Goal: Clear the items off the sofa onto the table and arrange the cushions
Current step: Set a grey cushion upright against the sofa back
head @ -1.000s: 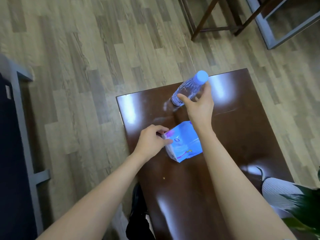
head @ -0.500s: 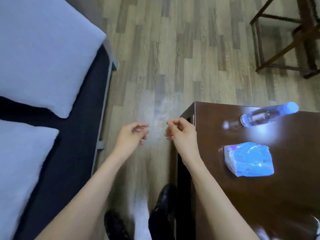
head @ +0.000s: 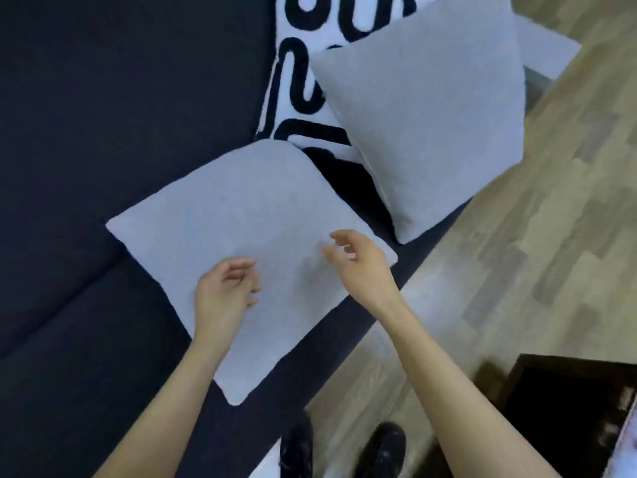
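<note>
Both hands over near grey cushion [head: 248,236], lying flat on dark sofa [head: 103,115] seat. Left hand [head: 224,298] & right hand [head: 358,267]: grip loose, fingers curled, empty. 2nd grey cushion [head: 431,125] leans on patterned cushion [head: 300,81]. Tabletop [head: 565,408] corner at bottom right.

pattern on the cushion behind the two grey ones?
White with thick black looping squiggles. The patterned cushion shows in the head view, partly hidden by the grey cushions.

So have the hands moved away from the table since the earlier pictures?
Yes. Both hands, left and right, are now over the grey cushion on the sofa, off the table.
</note>
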Demonstrator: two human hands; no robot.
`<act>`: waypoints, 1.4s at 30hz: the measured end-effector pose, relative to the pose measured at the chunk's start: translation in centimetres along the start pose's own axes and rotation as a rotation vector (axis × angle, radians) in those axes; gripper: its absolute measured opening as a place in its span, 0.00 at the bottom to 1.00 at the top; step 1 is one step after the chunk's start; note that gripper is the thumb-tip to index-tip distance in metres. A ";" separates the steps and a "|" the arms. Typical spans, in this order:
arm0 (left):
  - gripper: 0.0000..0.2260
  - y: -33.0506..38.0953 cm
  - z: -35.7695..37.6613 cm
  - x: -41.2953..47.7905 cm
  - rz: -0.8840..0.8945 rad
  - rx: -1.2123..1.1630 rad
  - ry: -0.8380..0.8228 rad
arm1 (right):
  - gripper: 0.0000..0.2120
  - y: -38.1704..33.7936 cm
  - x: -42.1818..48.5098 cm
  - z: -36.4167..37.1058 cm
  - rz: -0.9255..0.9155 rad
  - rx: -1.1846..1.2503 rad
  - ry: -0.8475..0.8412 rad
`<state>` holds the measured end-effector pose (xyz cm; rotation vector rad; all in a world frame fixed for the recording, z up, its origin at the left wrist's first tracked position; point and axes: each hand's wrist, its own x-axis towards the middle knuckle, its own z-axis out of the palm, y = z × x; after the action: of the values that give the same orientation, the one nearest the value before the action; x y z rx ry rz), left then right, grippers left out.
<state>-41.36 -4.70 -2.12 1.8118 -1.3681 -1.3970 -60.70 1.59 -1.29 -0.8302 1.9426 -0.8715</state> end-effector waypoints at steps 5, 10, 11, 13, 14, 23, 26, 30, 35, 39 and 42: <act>0.38 -3.1 -7.6 2.3 -0.132 0.146 0.294 | 0.49 -3.7 6.0 2.7 0.056 -0.241 -0.018; 0.50 -4.4 -8.3 3.9 -0.387 -0.285 -0.008 | 0.61 -4.2 10.3 2.8 0.259 -0.141 -0.089; 0.51 -4.5 -8.3 4.2 -0.388 -0.286 -0.030 | 0.63 -3.9 10.8 2.8 0.278 -0.115 -0.084; 0.51 -4.7 -8.1 4.9 -0.426 -0.336 -0.078 | 0.62 -3.1 11.2 2.6 0.305 -0.085 -0.076; 0.49 -4.7 -8.0 5.0 -0.446 -0.382 -0.108 | 0.60 -2.7 11.2 2.7 0.308 -0.070 -0.081; 0.38 -4.0 -11.9 0.8 -0.127 -0.588 0.134 | 0.53 -5.0 6.9 3.2 0.109 0.041 -0.126; 0.38 -4.7 -16.5 -0.8 -0.034 -0.536 0.180 | 0.57 -7.1 4.2 5.1 -0.025 0.102 -0.198; 0.39 -6.9 -24.1 -2.9 0.021 -0.404 0.283 | 0.47 -10.6 1.8 10.5 -0.146 0.193 -0.384; 0.37 -11.1 -33.4 -5.8 -0.029 -0.341 0.439 | 0.57 -14.4 -2.0 20.9 -0.231 0.187 -0.470; 0.32 -14.8 -40.6 -8.3 -0.077 -0.274 0.553 | 0.57 -16.8 -5.4 29.0 -0.310 0.182 -0.606; 0.34 -17.7 -45.4 -9.7 -0.146 -0.248 0.660 | 0.56 -18.2 -7.9 34.6 -0.332 0.157 -0.697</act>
<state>7.41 2.03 4.41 1.9747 -0.7047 -0.8522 -22.98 -11.00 2.40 -1.1899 1.1359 -0.7707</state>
